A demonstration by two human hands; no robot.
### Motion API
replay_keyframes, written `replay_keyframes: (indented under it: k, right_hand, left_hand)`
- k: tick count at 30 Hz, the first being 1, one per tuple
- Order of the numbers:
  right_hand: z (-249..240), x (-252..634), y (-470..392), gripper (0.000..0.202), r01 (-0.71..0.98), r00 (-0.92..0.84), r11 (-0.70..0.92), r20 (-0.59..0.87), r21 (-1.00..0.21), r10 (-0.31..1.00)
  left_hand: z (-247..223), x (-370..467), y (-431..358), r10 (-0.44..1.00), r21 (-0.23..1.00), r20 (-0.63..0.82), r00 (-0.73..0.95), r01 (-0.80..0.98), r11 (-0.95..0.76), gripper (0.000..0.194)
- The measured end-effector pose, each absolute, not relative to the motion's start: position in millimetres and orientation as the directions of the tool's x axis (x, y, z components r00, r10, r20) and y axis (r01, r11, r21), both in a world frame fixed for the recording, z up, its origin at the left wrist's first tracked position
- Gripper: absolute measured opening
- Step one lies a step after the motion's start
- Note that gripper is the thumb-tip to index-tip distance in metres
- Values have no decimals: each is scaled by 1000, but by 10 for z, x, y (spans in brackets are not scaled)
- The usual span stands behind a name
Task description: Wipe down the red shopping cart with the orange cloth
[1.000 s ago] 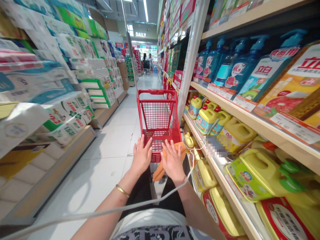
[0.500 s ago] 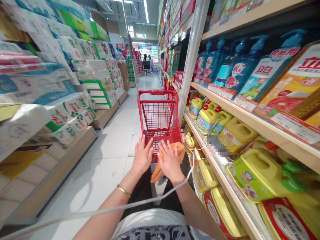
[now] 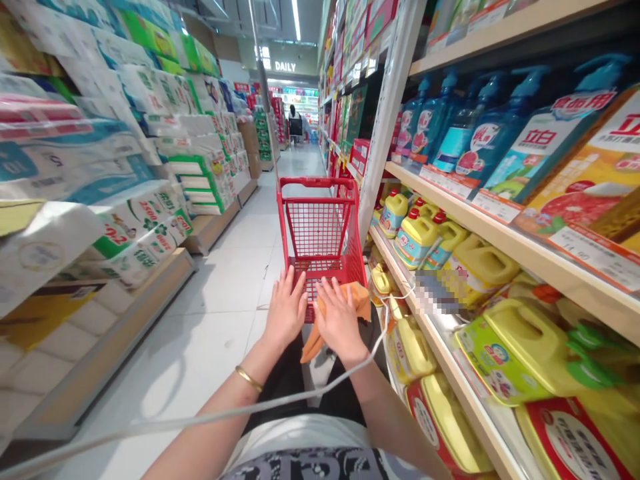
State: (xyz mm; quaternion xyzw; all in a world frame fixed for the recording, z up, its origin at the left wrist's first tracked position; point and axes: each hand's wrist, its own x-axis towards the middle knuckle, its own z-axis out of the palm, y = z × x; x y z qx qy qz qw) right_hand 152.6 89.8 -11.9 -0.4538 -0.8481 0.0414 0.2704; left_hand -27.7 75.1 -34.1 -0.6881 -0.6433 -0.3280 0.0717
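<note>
My left hand (image 3: 287, 303) is stretched out with fingers apart over the near end of a red shopping basket cart (image 3: 321, 263), with nothing seen in it. Beside it, my right hand (image 3: 341, 320) lies with fingers spread over an orange cloth (image 3: 361, 299). One end of the cloth shows past the fingers and another hangs below the palm. Whether the palm grips the cloth is hidden. A pale cable (image 3: 210, 419) crosses over my right wrist and runs towards the shelf.
On the right, a shelf (image 3: 450, 353) holds yellow jugs (image 3: 515, 347), with blue pump bottles (image 3: 484, 143) above. Stacked tissue packs (image 3: 135, 233) line the left side. A thin pole (image 3: 267, 113) rises beside the cart. A person (image 3: 294, 117) is far down the aisle.
Both hands stay spread, almost in the same place. The view has shifted slightly, and the orange cloth's edge looks a little more crumpled.
</note>
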Motion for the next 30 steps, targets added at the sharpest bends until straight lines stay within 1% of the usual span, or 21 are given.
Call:
replay_keyframes:
  k: [3, 5, 6, 8, 11, 13, 16, 20, 22, 23, 25, 28, 30]
  right_hand:
    - [-123, 1849, 1059, 53, 846, -273, 418, 404, -331, 873]
    - [-118, 1978, 1120, 54, 896, -159, 304, 407, -322, 900]
    - [-115, 1976, 1120, 55, 907, -137, 281, 411, -314, 901]
    - [-117, 1836, 1057, 56, 896, -192, 332, 417, -296, 889]
    - [-118, 1474, 898, 56, 801, -385, 519, 407, -298, 828]
    - [-100, 1331, 844, 55, 746, -451, 586, 408, -316, 794]
    - [-83, 1455, 910, 54, 761, -414, 556, 409, -335, 813]
    - [-102, 1881, 1076, 56, 882, -201, 342, 399, -324, 895]
    - [-111, 1934, 1090, 56, 914, -142, 277, 404, -298, 904]
    - [-116, 1897, 1071, 57, 916, -152, 283, 404, -285, 902]
    - [-126, 1732, 994, 57, 893, -234, 357, 396, -273, 888]
    - [-122, 1475, 872, 57, 816, -384, 504, 387, -283, 839]
    - [-108, 1452, 859, 56, 778, -429, 552, 390, -299, 815]
  left_hand:
    - [-315, -248, 750, 829, 261, 559, -15, 952, -159, 61]
    - [-313, -227, 752, 824, 245, 566, -10, 957, -156, 62]
    - [-318, -221, 753, 823, 246, 568, -14, 957, -154, 62]
    - [-335, -224, 755, 823, 262, 568, -27, 953, -150, 62]
    - [-362, -260, 756, 831, 289, 555, -34, 945, -154, 62]
    - [-370, -287, 757, 839, 298, 543, -25, 940, -165, 61]
    - [-373, -299, 766, 838, 309, 546, -19, 934, -180, 60]
    - [-386, -261, 785, 825, 330, 564, -36, 925, -185, 62]
    - [-390, -245, 786, 827, 341, 561, -44, 922, -182, 62]
    - [-389, -243, 783, 829, 346, 557, -48, 921, -178, 61]
    - [-377, -247, 772, 837, 353, 545, -57, 921, -167, 61]
    - [-348, -267, 751, 848, 351, 528, -54, 923, -159, 60]
    - [-331, -276, 743, 849, 347, 526, -45, 923, -166, 59]
